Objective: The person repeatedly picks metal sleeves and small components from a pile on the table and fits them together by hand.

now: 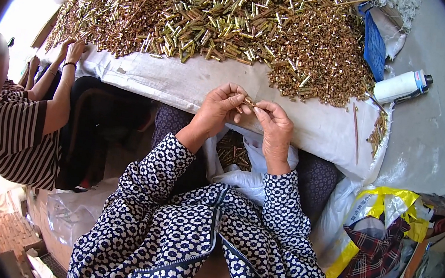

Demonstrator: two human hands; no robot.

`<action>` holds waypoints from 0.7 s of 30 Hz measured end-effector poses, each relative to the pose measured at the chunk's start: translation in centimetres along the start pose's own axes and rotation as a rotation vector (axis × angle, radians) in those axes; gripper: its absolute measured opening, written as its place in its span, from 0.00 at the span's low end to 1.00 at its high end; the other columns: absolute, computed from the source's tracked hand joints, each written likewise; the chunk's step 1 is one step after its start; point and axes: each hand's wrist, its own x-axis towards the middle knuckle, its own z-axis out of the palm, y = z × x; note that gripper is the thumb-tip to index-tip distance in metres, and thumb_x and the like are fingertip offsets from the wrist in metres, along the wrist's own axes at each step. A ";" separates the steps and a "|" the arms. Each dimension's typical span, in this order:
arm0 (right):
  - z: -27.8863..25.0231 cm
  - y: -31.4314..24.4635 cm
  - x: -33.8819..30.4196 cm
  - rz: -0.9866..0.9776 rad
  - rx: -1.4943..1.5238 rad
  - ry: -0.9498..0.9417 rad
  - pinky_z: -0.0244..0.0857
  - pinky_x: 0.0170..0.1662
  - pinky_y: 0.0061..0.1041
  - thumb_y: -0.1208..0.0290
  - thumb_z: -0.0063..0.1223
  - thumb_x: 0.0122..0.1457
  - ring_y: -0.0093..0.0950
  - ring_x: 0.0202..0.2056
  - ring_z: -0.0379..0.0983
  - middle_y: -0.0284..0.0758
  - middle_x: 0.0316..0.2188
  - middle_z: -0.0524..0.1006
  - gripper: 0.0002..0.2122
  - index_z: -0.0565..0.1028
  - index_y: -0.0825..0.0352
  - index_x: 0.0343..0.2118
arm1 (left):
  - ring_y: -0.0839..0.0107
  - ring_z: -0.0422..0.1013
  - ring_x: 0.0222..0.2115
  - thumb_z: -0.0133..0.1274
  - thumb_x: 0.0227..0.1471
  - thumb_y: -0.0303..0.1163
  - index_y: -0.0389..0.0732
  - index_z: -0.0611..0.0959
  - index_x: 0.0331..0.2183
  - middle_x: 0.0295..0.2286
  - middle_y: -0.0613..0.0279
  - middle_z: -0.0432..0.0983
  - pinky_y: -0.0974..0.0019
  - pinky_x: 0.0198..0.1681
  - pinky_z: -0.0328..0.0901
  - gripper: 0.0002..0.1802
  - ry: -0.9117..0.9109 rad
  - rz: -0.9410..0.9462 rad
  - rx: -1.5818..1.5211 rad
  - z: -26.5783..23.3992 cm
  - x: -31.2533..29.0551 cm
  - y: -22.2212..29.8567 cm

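Above my lap, my left hand (218, 106) and my right hand (276, 129) meet at the near edge of the table. Between them is a small brass-coloured metal tube (249, 102), pinched by the fingertips of both hands. A second small coppery piece shows under the left fingers; its shape is partly hidden. Below the hands, an open white sack (251, 179) between my knees holds similar metal pieces (232, 152). Beyond the hands lies a wide heap of longer brass-coloured tubes (218, 22), with small short coppery pieces (317, 62) heaped at its right.
A light cloth (185, 83) covers the table. A thin stick (355, 132) lies on it at right, near a white bottle (401, 90) and a blue piece (373, 43). Another person in a striped shirt (19, 136) works at left. Bags and cloths (376, 247) sit lower right.
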 end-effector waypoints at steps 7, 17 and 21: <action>-0.2 0.0 0.1 -0.085 -0.066 -0.003 0.60 0.34 0.12 0.78 0.53 0.50 0.13 0.27 0.65 0.27 0.25 0.73 0.03 0.73 0.70 0.29 | 0.78 0.71 0.25 0.44 0.53 0.28 0.37 0.71 0.35 0.28 0.61 0.73 0.81 0.20 0.64 0.07 -0.072 0.057 0.035 -0.1 0.1 -0.1; -1.9 -0.9 1.1 -0.419 -1.026 -0.041 0.64 0.40 0.32 0.83 0.50 0.39 0.37 0.36 0.68 0.38 0.30 0.72 0.11 0.71 0.66 0.29 | 0.51 0.69 0.22 0.47 0.44 0.25 0.37 0.68 0.25 0.19 0.50 0.69 0.58 0.22 0.62 0.04 -0.114 0.628 1.373 2.0 0.2 -1.2; -2.5 -1.1 2.9 -0.459 -1.181 0.088 0.63 0.42 0.31 0.81 0.51 0.42 0.36 0.40 0.67 0.38 0.37 0.70 0.10 0.71 0.67 0.31 | 0.52 0.69 0.23 0.46 0.41 0.23 0.37 0.69 0.25 0.20 0.52 0.70 0.58 0.25 0.65 0.04 -0.118 0.596 1.403 2.3 -0.1 -1.0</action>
